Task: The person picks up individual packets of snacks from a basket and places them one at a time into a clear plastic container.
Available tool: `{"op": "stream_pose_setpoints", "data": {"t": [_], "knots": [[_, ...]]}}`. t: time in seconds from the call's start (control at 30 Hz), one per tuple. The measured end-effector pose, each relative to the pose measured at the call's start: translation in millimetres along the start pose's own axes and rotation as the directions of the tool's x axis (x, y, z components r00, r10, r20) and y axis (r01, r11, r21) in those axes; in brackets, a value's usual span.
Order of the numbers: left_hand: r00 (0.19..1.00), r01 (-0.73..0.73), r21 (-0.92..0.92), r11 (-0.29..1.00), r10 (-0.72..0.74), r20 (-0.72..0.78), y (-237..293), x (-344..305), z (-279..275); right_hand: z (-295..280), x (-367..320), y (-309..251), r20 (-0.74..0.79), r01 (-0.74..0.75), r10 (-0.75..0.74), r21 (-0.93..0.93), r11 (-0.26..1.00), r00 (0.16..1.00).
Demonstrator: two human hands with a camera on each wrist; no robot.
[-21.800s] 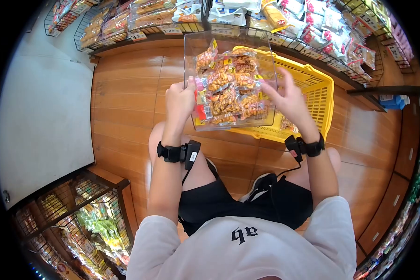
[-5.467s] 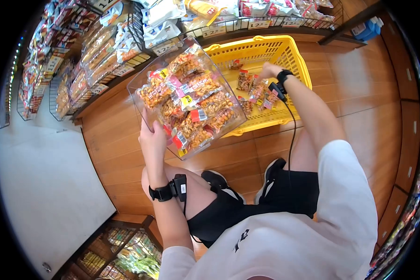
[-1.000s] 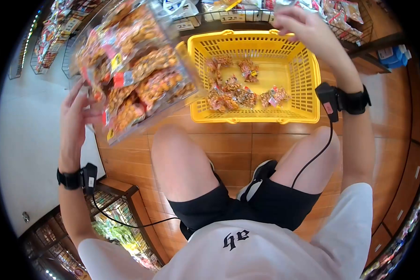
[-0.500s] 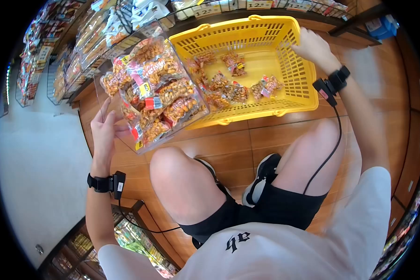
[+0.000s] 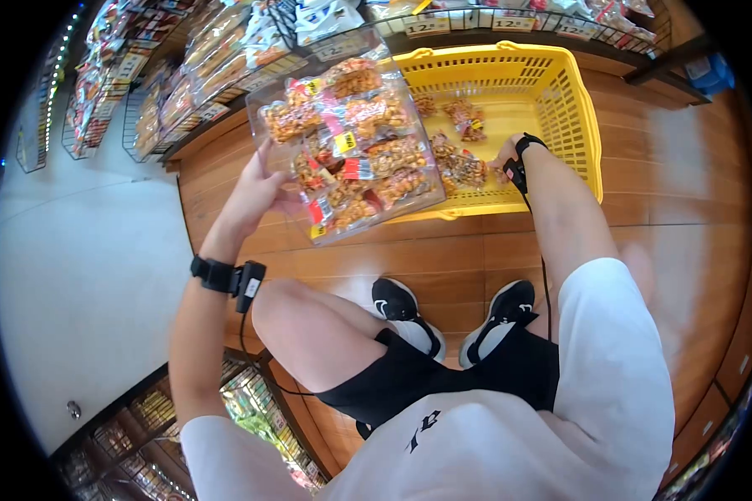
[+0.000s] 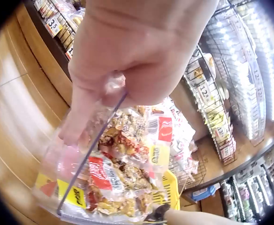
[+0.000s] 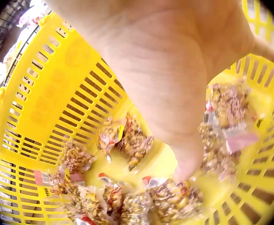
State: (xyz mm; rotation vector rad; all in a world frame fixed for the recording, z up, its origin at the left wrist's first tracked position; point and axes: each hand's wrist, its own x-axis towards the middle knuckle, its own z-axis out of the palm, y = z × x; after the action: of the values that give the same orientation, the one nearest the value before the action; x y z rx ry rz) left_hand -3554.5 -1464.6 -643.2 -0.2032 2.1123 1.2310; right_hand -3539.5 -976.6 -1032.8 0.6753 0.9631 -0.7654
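My left hand [image 5: 255,196] grips the side wall of a clear plastic bin [image 6: 93,152], with thumb and fingers on either side of its rim. The bin is tilted and filled with snack packets [image 5: 378,113] bearing red and yellow labels. To its right, the yellow shopping basket [image 5: 560,100] stands on the floor, partly overlapped by the bin. Inside the basket my right hand [image 7: 174,79] reaches down with its thumb and fingers spread. Its thumb tip is right at the loose nut snack packets [image 7: 137,143] on the basket floor; the palm hides some of them.
Wire shelf racks [image 5: 468,18] with bagged goods and price tags run behind the basket. A pale cabinet [image 5: 83,275] stands on the left and a low rack of packets [image 5: 251,409] at lower left. The person's shoes [image 5: 510,309] are on the tiled floor [image 5: 443,267].
Over the last second the right hand has come from above the basket's right end down into it. The left hand has shifted the bin right, over the basket's left side. Earlier, the basket held fewer visible packets.
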Motion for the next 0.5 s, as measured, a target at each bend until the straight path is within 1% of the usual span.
{"op": "stream_pose_setpoints", "data": {"t": [0.03, 0.07, 0.1, 0.17, 0.2, 0.23, 0.27, 0.3, 0.33, 0.37, 0.43, 0.5], "knots": [[1.000, 0.012, -0.026, 1.000, -0.012, 0.001, -4, 1, 2, 27, -16, 2, -0.157, 0.080, -0.086, -0.042, 0.996, 0.984], [1.000, 0.012, -0.053, 0.999, -0.012, -0.004, 0, 2, 3, 55, -33, 4, -0.309, 0.143, -0.169, -0.106, 0.984, 0.936], [0.998, 0.036, -0.062, 0.997, -0.039, -0.044, 6, -7, 10, 72, -41, 13, -0.372, 0.116, -0.290, -0.426, 0.897, 0.882], [0.999, 0.000, -0.127, 0.992, -0.005, -0.036, 1, -10, 10, 56, -59, 22, -0.353, 0.192, -0.361, -0.432, 0.881, 0.863], [1.000, -0.009, -0.156, 0.988, 0.005, -0.025, -6, -9, 9, 70, -62, 26, -0.495, 0.144, -0.264, -0.268, 0.953, 0.828], [0.997, -0.062, -0.131, 0.989, 0.055, -0.056, -13, -5, 9, 83, -65, 29, -0.622, 0.134, -0.159, -0.086, 0.987, 0.767], [0.996, -0.058, -0.157, 0.986, 0.046, -0.080, -15, -2, 11, 86, -55, 20, -0.731, 0.004, -0.150, -0.197, 0.980, 0.666], [0.994, -0.047, -0.185, 0.982, 0.028, -0.102, -19, -4, 12, 88, -44, 11, -0.823, -0.152, -0.138, -0.261, 0.953, 0.551], [0.993, -0.030, -0.217, 0.976, 0.004, -0.121, -21, -5, 15, 73, -36, 8, -0.797, -0.172, -0.220, -0.373, 0.912, 0.563], [0.989, 0.055, -0.204, 0.978, -0.081, -0.121, -10, -14, 20, 57, -27, 5, -0.765, -0.192, -0.300, -0.479, 0.857, 0.570], [0.993, 0.032, -0.224, 0.974, -0.056, -0.104, -17, -14, 19, 61, -66, 4, -0.819, -0.025, -0.399, -0.448, 0.894, 0.412], [0.993, 0.018, -0.236, 0.972, -0.045, -0.110, -22, -18, 20, 59, -88, 0, -0.759, -0.007, -0.318, -0.391, 0.920, 0.568]]}}
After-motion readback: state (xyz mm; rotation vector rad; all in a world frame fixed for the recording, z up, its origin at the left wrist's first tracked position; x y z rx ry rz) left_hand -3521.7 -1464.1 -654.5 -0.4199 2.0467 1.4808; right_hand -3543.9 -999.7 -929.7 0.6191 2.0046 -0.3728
